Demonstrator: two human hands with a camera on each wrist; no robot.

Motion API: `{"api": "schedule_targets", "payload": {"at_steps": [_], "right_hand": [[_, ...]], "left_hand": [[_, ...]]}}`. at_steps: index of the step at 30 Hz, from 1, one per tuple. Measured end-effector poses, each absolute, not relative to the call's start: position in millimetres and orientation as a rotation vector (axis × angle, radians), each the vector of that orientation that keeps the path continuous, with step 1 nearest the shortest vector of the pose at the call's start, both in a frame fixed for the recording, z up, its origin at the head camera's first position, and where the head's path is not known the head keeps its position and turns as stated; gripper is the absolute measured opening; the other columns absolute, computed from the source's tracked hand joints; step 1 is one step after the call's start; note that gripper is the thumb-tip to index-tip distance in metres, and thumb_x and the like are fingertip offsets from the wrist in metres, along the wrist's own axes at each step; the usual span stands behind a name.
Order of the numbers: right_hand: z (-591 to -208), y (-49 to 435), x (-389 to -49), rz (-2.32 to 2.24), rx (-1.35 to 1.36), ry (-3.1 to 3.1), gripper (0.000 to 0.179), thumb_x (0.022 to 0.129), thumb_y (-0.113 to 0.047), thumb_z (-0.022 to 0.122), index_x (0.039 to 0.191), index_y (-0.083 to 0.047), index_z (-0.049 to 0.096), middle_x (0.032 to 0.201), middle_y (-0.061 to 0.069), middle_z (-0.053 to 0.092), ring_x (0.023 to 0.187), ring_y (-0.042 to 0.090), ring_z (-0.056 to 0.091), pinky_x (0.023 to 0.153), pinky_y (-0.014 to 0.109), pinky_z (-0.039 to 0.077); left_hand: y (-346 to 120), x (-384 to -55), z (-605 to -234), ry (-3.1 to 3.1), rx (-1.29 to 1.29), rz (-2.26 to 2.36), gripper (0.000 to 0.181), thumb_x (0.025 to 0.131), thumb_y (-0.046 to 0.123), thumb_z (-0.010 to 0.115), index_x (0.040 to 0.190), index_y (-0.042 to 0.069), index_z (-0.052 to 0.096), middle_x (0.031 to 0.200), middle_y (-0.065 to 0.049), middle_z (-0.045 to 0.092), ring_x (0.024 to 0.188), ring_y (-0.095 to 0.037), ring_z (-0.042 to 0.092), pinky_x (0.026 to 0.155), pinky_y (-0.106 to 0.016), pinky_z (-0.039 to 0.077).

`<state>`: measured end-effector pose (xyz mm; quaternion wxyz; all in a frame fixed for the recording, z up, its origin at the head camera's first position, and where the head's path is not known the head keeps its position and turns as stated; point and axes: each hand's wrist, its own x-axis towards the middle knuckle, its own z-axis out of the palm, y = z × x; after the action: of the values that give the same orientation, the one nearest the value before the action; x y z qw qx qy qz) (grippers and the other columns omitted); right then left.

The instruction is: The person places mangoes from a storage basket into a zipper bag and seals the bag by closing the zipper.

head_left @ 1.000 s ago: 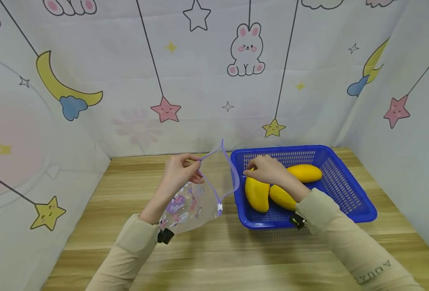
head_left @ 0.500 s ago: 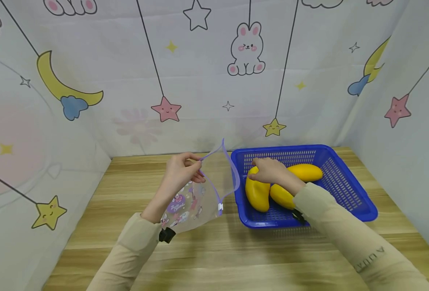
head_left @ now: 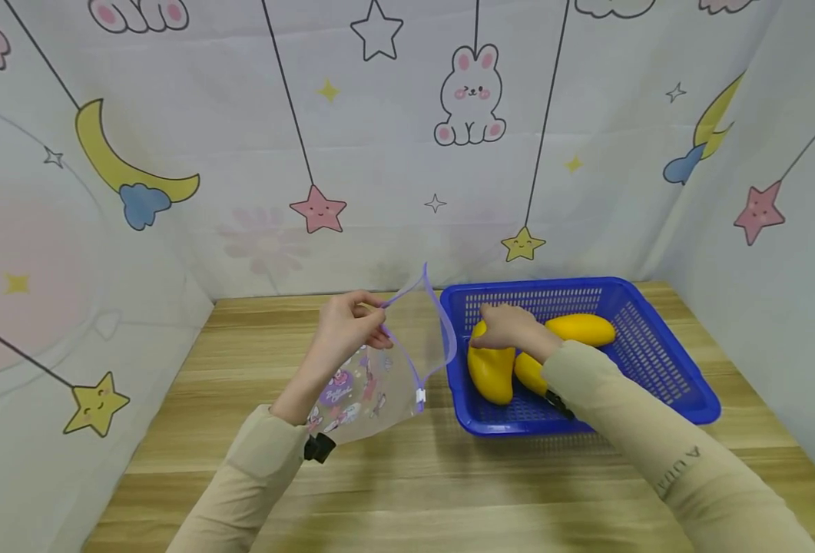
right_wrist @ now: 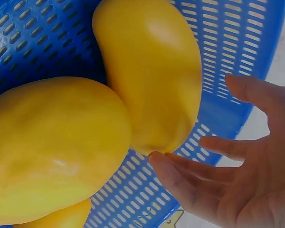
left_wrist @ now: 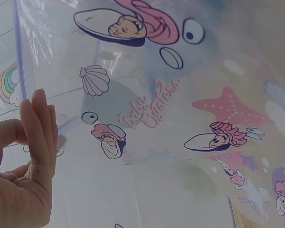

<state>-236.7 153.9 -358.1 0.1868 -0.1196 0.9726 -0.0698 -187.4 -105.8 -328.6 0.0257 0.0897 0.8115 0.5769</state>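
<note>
My left hand (head_left: pixel 352 324) pinches the purple zip edge of a clear slider bag (head_left: pixel 400 361) printed with cartoon figures and shells. The bag's mouth gapes toward the blue basket (head_left: pixel 458 411), and its white slider (head_left: pixel 420 395) sits at the lower corner. Over the basket's left end, my right hand (head_left: pixel 507 328) reaches the top of a yellow mango (head_left: pixel 491 380). The right wrist view shows spread fingers around that mango (right_wrist: pixel 154 71), one fingertip right at its end. Two more mangoes lie beside it, a rear one (head_left: pixel 582 329) and a front one (head_left: pixel 530 372) partly behind my sleeve.
The perforated basket stands on a wood-grain table (head_left: pixel 407 491), on the right. White curtains (head_left: pixel 379 138) with cartoon stars, moons and a rabbit enclose the back and both sides.
My right hand has moved from above the basket's left rim slightly right and onto the mango. The left hand holds the bag in nearly the same place.
</note>
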Motion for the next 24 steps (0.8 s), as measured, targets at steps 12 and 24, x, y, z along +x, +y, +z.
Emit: {"api": "schedule_targets", "payload": {"at_steps": [12,24], "right_hand": [[-368,149,-244,-0.146,-0.238,2.740,0.082,0.088,-0.043,0.063,0.145,0.006,0.031,0.145,0.029,0.041,0.132,0.047,0.043,0.108,0.058,0.038],[-378,146,-249,-0.211,-0.148,2.670,0.096,0.087,-0.049,0.062,0.151,0.006,0.015,0.150,0.030,0.032,0.137,0.049,0.033,0.114,0.057,0.031]], "left_hand": [[-107,-187,-328,2.512,0.305,1.780,0.025,0.089,0.000,0.053,0.112,-0.007,0.062,0.072,-0.018,0.071,0.055,-0.020,0.070,0.065,-0.045,0.060],[-107,-187,-330,2.506,0.318,1.771,0.026,0.088,0.001,0.053,0.111,-0.006,0.062,0.071,-0.016,0.071,0.057,-0.022,0.071,0.062,-0.041,0.060]]}}
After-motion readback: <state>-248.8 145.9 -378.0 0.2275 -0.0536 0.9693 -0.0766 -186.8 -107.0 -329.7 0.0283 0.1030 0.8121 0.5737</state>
